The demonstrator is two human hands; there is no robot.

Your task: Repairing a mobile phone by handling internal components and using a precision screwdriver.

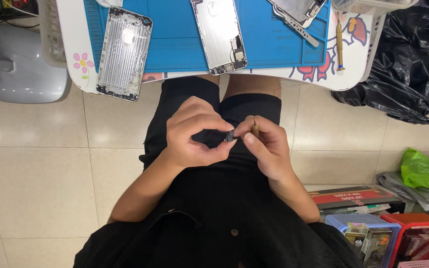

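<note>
A silver phone housing (124, 53) is seen at the counter (70, 30) edge. Over the lap, a small dark part (230, 136) is pinched between the fingers of the left hand (194, 133) and right hand (266, 146); a slim brown tool (255, 129) is also gripped by the right.

A flat red-and-black box (354, 196) lies on the floor at right; near it, small cartons (368, 239) fill a blue basket (346, 220).
</note>
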